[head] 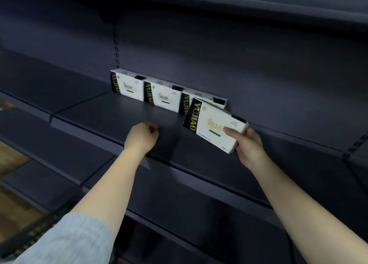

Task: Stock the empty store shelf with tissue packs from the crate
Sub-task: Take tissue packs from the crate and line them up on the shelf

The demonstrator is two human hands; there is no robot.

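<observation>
I'm holding a white rectangular tissue pack with a black side band and yellow lettering [214, 125] in my right hand [246, 144], thumb lying across its front face, fingers curling round its right end. It's hanging tilted just above the dark grey metal shelf board [111, 112], in front of the rightmost pack of the row. Three matching white-and-black tissue packs [163, 96] are standing upright against the dark back panel [219, 60], side by side, the third one partly hidden behind the pack I'm gripping. My left hand [142, 137] is curling into a loose fist with nothing in it, hovering over the shelf's front part, well left of the held pack. A pale blue striped sleeve [73, 241] is showing on my left arm.
</observation>
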